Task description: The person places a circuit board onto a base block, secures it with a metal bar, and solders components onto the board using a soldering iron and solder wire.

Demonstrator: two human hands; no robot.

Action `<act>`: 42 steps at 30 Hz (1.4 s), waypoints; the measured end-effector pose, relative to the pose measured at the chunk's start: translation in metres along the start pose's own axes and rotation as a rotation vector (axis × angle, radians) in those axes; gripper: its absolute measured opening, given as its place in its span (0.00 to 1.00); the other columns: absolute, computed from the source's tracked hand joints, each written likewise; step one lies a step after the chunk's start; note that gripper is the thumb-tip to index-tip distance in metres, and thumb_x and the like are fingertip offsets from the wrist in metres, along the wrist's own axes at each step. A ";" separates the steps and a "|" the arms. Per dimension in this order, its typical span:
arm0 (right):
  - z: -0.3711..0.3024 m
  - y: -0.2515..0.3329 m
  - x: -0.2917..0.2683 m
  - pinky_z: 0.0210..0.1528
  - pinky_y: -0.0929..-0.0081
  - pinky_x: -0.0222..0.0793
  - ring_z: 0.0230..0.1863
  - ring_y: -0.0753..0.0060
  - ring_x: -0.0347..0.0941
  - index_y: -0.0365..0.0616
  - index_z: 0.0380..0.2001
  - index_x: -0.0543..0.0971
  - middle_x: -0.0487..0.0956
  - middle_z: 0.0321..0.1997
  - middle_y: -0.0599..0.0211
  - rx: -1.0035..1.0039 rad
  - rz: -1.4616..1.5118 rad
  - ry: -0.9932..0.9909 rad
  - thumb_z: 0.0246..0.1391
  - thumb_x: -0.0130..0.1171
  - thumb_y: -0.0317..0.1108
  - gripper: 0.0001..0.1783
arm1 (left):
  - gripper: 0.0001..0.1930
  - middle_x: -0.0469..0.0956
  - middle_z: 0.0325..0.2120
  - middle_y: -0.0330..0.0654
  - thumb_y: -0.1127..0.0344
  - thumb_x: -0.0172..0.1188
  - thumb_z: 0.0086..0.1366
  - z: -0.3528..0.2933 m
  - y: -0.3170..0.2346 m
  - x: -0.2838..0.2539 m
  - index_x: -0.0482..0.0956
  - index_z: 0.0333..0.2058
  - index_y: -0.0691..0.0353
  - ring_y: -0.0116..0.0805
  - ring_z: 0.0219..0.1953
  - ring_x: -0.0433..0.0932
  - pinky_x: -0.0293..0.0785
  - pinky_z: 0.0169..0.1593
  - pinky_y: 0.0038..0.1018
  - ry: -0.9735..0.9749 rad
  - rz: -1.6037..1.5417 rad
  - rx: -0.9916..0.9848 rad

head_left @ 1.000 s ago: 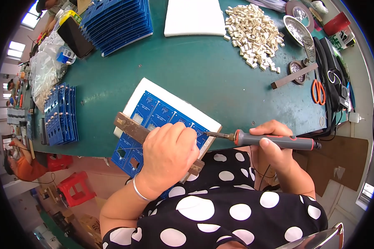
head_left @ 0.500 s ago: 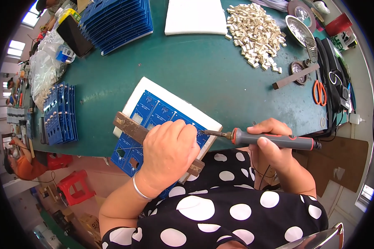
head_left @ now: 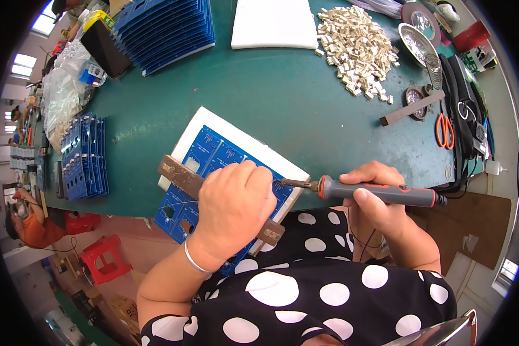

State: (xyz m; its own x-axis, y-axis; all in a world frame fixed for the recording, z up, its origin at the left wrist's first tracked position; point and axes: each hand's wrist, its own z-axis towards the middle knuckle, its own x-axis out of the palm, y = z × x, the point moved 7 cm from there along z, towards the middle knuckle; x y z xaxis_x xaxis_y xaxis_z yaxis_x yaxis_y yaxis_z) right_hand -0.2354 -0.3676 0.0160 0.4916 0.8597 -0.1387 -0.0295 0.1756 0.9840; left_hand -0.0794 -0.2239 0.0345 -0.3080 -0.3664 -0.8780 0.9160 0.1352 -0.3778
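My right hand [head_left: 380, 187] is wrapped around a grey and red soldering iron [head_left: 375, 193]. The iron's dark tip points left and meets the blue circuit board panel [head_left: 225, 151] right beside my left fingers; the exact contact spot is hidden. My left hand [head_left: 234, 199] is curled over the panel with its knuckles up, and a thin solder wire [head_left: 181, 203] runs out from under it to the left. Beneath that hand a brown bar [head_left: 181, 176] lies across the panel. A white foam pad [head_left: 277, 157] supports the panel at the near table edge.
Stacked blue boards [head_left: 164, 34] stand at the back left, more boards [head_left: 85, 158] at the left. A white foam block [head_left: 274, 23] and a heap of small cream connectors [head_left: 360, 52] lie at the back. Orange-handled scissors [head_left: 444, 131] and an iron stand [head_left: 432, 72] are at right.
The soldering iron's tip has shifted slightly left along the panel's edge. My left hand stays in nearly the same place; the whole view has moved very slightly.
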 end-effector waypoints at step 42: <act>-0.029 -0.012 -0.006 0.30 0.77 0.75 0.25 0.72 0.82 0.34 0.37 0.83 0.83 0.29 0.60 0.040 0.075 -0.063 0.53 0.60 0.31 0.13 | 0.10 0.67 0.21 0.40 0.74 0.64 0.48 -0.010 -0.012 0.010 0.69 0.23 0.59 0.41 0.26 0.72 0.66 0.31 0.36 0.041 -0.084 0.006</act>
State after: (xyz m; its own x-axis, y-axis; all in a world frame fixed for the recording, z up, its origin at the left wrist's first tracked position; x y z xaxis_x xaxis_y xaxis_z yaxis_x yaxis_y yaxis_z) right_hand -0.2630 -0.3606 0.0019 0.5431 0.8376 -0.0585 -0.0342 0.0917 0.9952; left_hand -0.0956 -0.2202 0.0274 -0.3941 -0.3379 -0.8547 0.8880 0.0998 -0.4489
